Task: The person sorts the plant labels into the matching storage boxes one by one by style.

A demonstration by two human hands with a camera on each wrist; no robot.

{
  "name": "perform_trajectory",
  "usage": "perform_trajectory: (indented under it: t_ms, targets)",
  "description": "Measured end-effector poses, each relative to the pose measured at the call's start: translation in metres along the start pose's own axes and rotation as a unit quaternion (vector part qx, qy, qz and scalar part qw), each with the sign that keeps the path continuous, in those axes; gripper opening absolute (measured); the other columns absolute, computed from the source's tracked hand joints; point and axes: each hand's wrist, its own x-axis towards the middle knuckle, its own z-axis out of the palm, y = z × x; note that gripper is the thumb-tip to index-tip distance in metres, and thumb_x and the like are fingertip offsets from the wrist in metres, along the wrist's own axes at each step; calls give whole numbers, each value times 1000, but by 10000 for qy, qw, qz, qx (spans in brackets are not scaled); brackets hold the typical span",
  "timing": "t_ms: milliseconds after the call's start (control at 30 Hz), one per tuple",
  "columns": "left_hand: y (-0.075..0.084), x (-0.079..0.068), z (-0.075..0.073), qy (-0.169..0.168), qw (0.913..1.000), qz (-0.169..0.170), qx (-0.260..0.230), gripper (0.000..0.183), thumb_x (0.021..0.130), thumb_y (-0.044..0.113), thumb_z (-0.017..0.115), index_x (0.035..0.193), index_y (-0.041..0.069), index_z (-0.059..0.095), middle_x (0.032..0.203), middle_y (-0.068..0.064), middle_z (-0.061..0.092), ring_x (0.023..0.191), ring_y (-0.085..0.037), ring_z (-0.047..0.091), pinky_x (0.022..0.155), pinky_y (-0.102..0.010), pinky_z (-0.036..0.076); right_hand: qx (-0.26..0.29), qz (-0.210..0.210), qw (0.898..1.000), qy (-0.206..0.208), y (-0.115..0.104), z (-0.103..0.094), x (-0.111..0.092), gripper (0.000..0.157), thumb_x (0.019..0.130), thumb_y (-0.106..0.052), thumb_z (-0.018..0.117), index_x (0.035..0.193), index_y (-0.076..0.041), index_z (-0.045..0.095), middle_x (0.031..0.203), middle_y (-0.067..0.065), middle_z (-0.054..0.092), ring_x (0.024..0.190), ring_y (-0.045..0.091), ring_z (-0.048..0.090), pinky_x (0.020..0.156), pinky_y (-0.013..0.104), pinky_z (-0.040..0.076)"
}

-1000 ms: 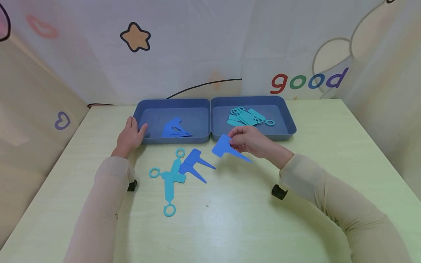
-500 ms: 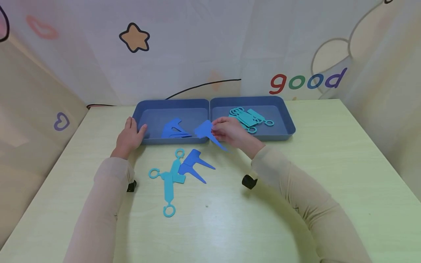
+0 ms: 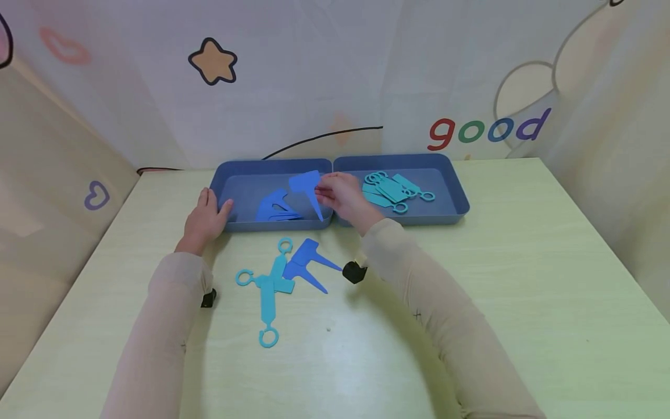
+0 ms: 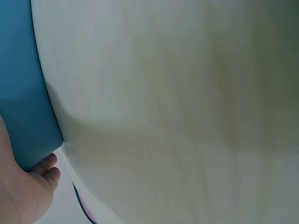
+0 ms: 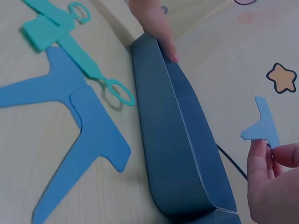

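My right grip (image 3: 342, 195) pinches a blue tag (image 3: 305, 183) by one edge of its broad head, thumb and fingers meeting on it, and I hold it over the right-hand part of the left tray (image 3: 241, 226), its tapering spike pointing down and slightly to the right. My left grip (image 3: 203, 222) holds that same tray at its outer end: the fingers lie along the outside of the wall, and the right wrist view shows my thumb just inside the rim. Below my pinch, to its left, a small group of flat blue tags (image 3: 272, 206) lies in the tray, overlapping near the front wall. The right tray (image 3: 419, 220) stands end to end with it, and inside sits an overlapping pile of teal tags (image 3: 389, 187) with rings at their ends; how many there are I can't tell. In front of the left tray, two loose blue tags (image 3: 306, 254) overlap on the table (image 3: 471, 320), spikes towards the right, and against them lie ringed teal tags (image 3: 268, 297), crossed over one another, with three rings showing. Each of my pale sleeves carries a black camera at the wrist, the right camera (image 3: 354, 272) just beyond the spike of a loose blue tag. Behind both trays hangs a pale curtain (image 3: 314, 87), printed with an orange star (image 3: 212, 61) and the colourful word "good" (image 3: 489, 129).
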Motion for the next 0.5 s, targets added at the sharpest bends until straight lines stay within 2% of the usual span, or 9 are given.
perform_trajectory:
  t_ms: [233, 367, 500]
  targets:
    - [-1, 0, 1, -8, 10000, -16, 37, 80, 92, 54, 9, 137, -10, -6, 145, -27, -7, 130, -46, 10, 105, -52, 16, 518, -102, 9976, 458, 8, 10, 10, 15, 84, 2, 53, 98, -1, 55, 77, 8, 57, 69, 16, 58, 82, 30, 50]
    - [0, 0, 0, -43, 10000, -26, -17, 79, 92, 53, 10, 137, -10, -7, 145, -27, -8, 130, -46, 10, 105, -52, 16, 797, -320, 9939, 685, 14, 15, 14, 10, 83, 3, 54, 88, -5, 55, 74, 8, 58, 65, 14, 59, 69, 26, 53]
    - [1, -1, -1, -32, 10000, -12, -20, 79, 92, 53, 10, 137, -10, -6, 145, -27, -8, 130, -46, 10, 105, -52, 16, 1001, -385, 9897, 951, 19, 19, 19, 13, 81, 5, 55, 79, -8, 53, 70, 8, 58, 61, 14, 59, 58, 21, 52]
